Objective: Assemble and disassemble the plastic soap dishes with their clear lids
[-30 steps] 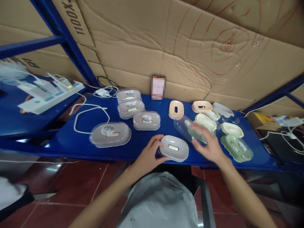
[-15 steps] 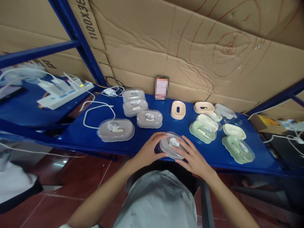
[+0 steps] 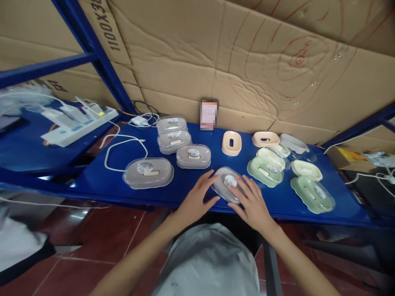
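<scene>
A grey soap dish (image 3: 222,181) with a clear lid and a round sticker lies at the table's front edge, between my hands. My left hand (image 3: 197,197) is at its left side, thumb and fingers apart, fingertips by the far left edge; contact there is hard to tell. Over the right part of the lid, my right hand (image 3: 248,201) grips the dish with spread fingers, its thumb at the near edge. More lidded grey soap dishes stand to the left, including a near one (image 3: 149,173) and one behind (image 3: 194,156).
Two peach soap dish parts (image 3: 231,144) sit farther back. Green lidded dishes (image 3: 313,195) and cream inserts (image 3: 306,170) are on the right. A phone-like device (image 3: 209,115) leans on the cardboard (image 3: 173,61). White cable (image 3: 106,158) and a power strip (image 3: 77,129) lie left.
The grey soap dish has shifted slightly right and looks lower on the table. My left thumb and fingers have loosened from its left side. The view has shifted a little.
</scene>
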Action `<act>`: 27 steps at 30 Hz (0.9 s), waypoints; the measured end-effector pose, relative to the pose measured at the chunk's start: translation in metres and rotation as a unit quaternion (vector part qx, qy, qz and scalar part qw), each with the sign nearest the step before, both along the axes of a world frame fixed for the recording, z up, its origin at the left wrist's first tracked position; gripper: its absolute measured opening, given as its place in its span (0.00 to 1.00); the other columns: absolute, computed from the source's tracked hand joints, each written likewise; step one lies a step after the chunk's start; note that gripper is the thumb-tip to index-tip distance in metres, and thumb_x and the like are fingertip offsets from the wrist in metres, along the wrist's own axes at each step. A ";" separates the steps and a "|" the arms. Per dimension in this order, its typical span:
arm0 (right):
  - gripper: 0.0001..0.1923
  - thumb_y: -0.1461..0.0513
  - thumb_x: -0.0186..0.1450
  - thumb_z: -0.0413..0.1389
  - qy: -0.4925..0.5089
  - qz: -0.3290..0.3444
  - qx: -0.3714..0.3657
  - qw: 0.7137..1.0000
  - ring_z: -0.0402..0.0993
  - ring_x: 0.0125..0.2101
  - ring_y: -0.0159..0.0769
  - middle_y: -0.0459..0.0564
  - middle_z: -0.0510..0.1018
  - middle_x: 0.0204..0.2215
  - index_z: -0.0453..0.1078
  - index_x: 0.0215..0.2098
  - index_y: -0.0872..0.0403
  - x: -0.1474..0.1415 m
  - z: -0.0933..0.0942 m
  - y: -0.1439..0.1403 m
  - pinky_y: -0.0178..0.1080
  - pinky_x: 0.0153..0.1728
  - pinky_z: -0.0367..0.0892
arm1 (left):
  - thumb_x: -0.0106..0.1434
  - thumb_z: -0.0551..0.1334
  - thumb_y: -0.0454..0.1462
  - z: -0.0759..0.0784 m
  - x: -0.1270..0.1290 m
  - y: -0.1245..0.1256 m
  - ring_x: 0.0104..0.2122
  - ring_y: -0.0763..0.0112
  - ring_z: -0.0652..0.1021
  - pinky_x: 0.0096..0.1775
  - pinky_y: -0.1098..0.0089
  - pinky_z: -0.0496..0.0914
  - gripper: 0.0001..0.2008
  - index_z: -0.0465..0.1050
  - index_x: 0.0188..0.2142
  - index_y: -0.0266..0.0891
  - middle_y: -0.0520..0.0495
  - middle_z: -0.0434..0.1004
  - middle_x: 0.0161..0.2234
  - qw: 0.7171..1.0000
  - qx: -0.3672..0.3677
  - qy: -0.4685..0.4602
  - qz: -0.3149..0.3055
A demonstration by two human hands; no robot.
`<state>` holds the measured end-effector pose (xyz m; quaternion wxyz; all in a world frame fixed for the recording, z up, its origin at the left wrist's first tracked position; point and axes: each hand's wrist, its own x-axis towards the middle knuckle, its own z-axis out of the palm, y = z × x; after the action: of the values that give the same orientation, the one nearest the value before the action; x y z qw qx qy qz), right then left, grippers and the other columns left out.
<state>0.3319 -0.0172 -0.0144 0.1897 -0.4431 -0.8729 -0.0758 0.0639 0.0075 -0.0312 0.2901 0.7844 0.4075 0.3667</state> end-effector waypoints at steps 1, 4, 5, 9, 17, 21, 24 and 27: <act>0.31 0.52 0.76 0.58 0.002 -0.025 0.001 1.000 0.57 0.74 0.58 0.56 0.66 0.73 0.63 0.75 0.45 -0.004 0.001 0.007 0.66 0.69 0.63 | 0.75 0.64 0.36 0.000 0.002 -0.002 0.73 0.54 0.66 0.71 0.49 0.66 0.31 0.58 0.73 0.52 0.41 0.61 0.73 1.000 0.010 0.013 0.016; 0.30 0.52 0.78 0.54 0.004 -0.060 -0.008 0.998 0.61 0.73 0.58 0.56 0.65 0.74 0.61 0.76 0.45 -0.019 0.005 0.030 0.64 0.67 0.66 | 0.76 0.61 0.36 -0.002 0.007 -0.008 0.71 0.56 0.70 0.69 0.52 0.70 0.26 0.62 0.71 0.52 0.41 0.64 0.71 0.997 0.043 0.051 0.024; 0.31 0.52 0.79 0.53 0.004 -0.056 -0.016 0.998 0.61 0.73 0.57 0.56 0.64 0.75 0.58 0.77 0.46 -0.024 0.008 0.038 0.62 0.67 0.67 | 0.77 0.60 0.36 -0.003 0.008 -0.009 0.69 0.56 0.71 0.68 0.52 0.71 0.25 0.64 0.70 0.51 0.41 0.66 0.70 0.996 0.055 0.062 0.022; 0.35 0.54 0.81 0.46 0.019 -0.041 -0.026 0.999 0.59 0.74 0.48 0.56 0.62 0.76 0.44 0.82 0.49 -0.019 0.030 0.069 0.55 0.71 0.66 | 0.77 0.60 0.36 -0.006 0.008 -0.011 0.67 0.56 0.74 0.65 0.54 0.75 0.22 0.67 0.68 0.49 0.41 0.69 0.68 0.993 0.085 0.081 0.035; 0.21 0.60 0.73 0.50 -0.033 -0.230 -0.079 0.969 0.80 0.57 0.56 0.60 0.83 0.57 0.78 0.59 0.52 0.146 0.076 0.129 0.59 0.57 0.75 | 0.77 0.60 0.37 -0.006 0.007 -0.010 0.62 0.57 0.78 0.63 0.54 0.77 0.15 0.75 0.60 0.46 0.42 0.75 0.63 0.988 0.121 0.094 0.018; 0.18 0.61 0.67 0.55 -0.039 -0.222 -0.104 0.969 0.81 0.55 0.55 0.61 0.83 0.55 0.81 0.52 0.51 0.195 0.067 0.115 0.57 0.55 0.77 | 0.77 0.60 0.37 -0.008 0.008 -0.010 0.60 0.56 0.80 0.60 0.53 0.79 0.13 0.76 0.58 0.44 0.41 0.77 0.61 0.986 0.131 0.106 0.011; 0.15 0.57 0.71 0.53 -0.031 -0.208 -0.062 0.976 0.79 0.57 0.55 0.60 0.80 0.58 0.81 0.48 0.48 0.197 0.049 0.090 0.58 0.57 0.75 | 0.77 0.60 0.37 -0.007 0.009 -0.010 0.58 0.54 0.80 0.58 0.51 0.79 0.12 0.77 0.57 0.43 0.41 0.78 0.60 0.983 0.143 0.116 0.015; 0.17 0.54 0.75 0.51 -0.047 -0.217 -0.017 0.975 0.77 0.58 0.57 0.58 0.79 0.60 0.81 0.49 0.48 0.183 0.030 0.069 0.61 0.57 0.72 | 0.77 0.60 0.36 -0.003 0.010 -0.012 0.56 0.56 0.80 0.57 0.53 0.79 0.12 0.78 0.55 0.43 0.41 0.79 0.59 0.982 0.155 0.111 -0.014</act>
<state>0.5151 0.0522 0.0152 0.1202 -0.6208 -0.7652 -0.1208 0.0738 -0.0042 -0.0339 0.1234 0.8614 0.3643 0.3318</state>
